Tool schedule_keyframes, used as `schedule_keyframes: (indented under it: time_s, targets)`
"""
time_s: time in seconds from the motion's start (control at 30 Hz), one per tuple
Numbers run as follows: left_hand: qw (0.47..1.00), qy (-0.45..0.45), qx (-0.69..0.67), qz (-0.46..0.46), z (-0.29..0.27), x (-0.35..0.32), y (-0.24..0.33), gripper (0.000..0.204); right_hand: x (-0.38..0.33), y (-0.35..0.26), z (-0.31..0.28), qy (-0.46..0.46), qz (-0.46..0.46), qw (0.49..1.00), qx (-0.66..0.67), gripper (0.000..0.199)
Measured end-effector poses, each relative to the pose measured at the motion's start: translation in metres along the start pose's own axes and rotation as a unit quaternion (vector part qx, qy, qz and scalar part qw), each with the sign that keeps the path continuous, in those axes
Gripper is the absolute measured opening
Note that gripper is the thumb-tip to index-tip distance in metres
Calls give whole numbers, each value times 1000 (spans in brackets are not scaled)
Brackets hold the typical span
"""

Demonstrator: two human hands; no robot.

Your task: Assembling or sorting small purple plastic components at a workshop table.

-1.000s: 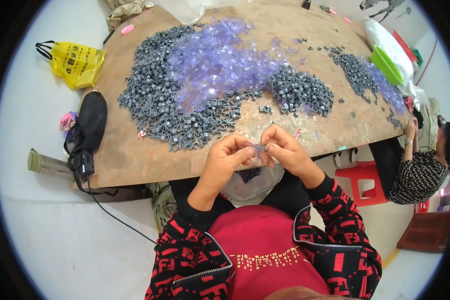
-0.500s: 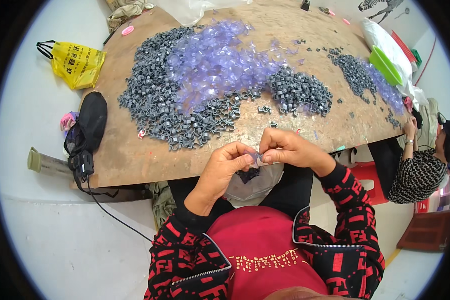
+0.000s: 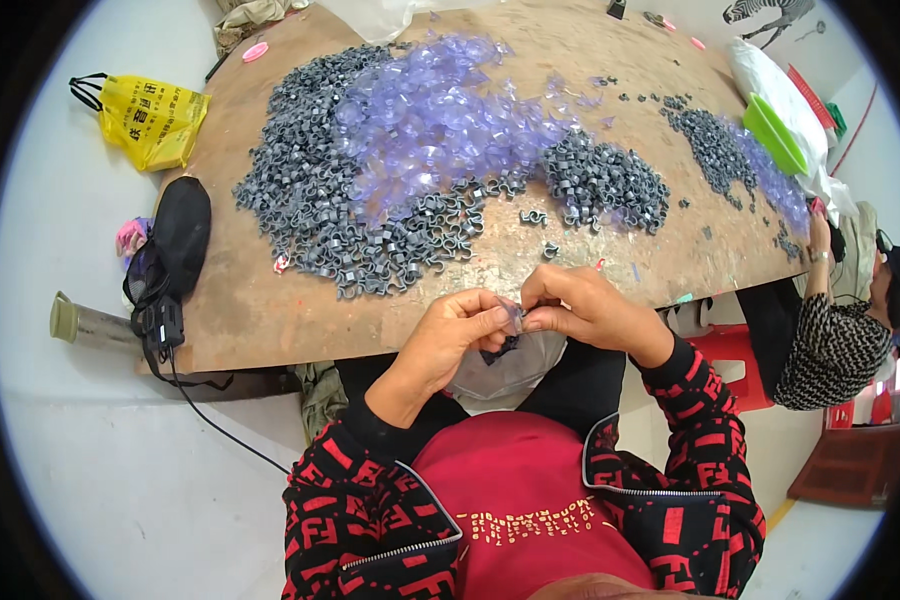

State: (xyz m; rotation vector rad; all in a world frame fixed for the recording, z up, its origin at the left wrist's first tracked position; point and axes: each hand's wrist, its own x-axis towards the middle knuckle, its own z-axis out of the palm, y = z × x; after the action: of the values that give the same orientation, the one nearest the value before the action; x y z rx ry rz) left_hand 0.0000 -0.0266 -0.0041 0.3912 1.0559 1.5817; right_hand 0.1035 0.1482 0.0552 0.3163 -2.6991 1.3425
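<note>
Over the table's near edge, my left hand [image 3: 455,330] pinches a translucent purple suction cup [image 3: 511,314] between thumb and fingers. My right hand [image 3: 585,312] is closed against the cup's side; a small dark bit shows at its fingertips, too small to name. Below them, a clear plastic bag [image 3: 515,375] lies between my legs with dark pieces at its mouth. Ahead on the table spreads a large heap of grey plastic clips [image 3: 305,190], with a pile of purple suction cups [image 3: 440,120] on and beside it. A smaller heap of grey clips [image 3: 605,180] lies to the right.
The wooden table [image 3: 240,325] curves around. Further right are more clips [image 3: 710,145], a green bowl [image 3: 773,135] and a white sack [image 3: 760,75]. A co-worker [image 3: 835,340] sits there. At left are a yellow bag [image 3: 152,120], a black pouch [image 3: 183,225] and a bottle [image 3: 95,325].
My hands stay close together, with the right fingers shifted slightly and the cup tilted more upright. The co-worker's arm at right has moved up toward the table.
</note>
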Motion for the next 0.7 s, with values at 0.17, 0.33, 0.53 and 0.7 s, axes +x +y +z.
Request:
schedule_keyframes:
  time_s: [0.17, 0.33, 0.53, 0.7]
  targets:
    - [999, -41, -31, 1, 3, 4, 1, 21, 0, -1, -9, -25, 13, 1000, -2, 19]
    - [990, -130, -38, -29, -9, 10, -1, 22, 0, 3, -8, -59, 22, 997, 49, 20]
    - [991, -126, 24, -21, -7, 10, 10, 21, -8, 21, -1, -67, 66, 976, 199, 24]
    - [907, -12, 352, 229, 6, 5, 21, 15, -16, 39, 47, 58, 121, 856, 499, 27]
